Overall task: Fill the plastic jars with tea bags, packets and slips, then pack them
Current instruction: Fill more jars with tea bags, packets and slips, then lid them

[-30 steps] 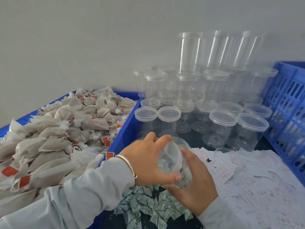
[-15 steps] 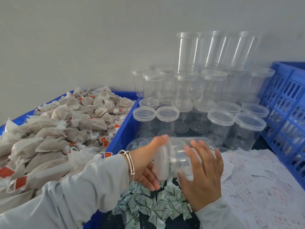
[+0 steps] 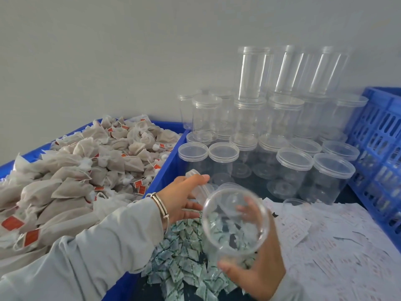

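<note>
- My right hand (image 3: 258, 272) grips an open clear jar (image 3: 235, 220), tilted, mouth facing me, above the green packets (image 3: 180, 253).
- My left hand (image 3: 182, 198) holds the lid (image 3: 198, 187), fingers curled round it, just beside the jar.
- Tea bags (image 3: 76, 170) fill the blue bin (image 3: 167, 170) on the left; slips (image 3: 325, 246) lie to the right.
- Capped jars (image 3: 293, 166) stand stacked behind.

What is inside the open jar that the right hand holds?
The open jar in the right hand looks empty; green packets show through it. Fingers hide its far wall.
</note>
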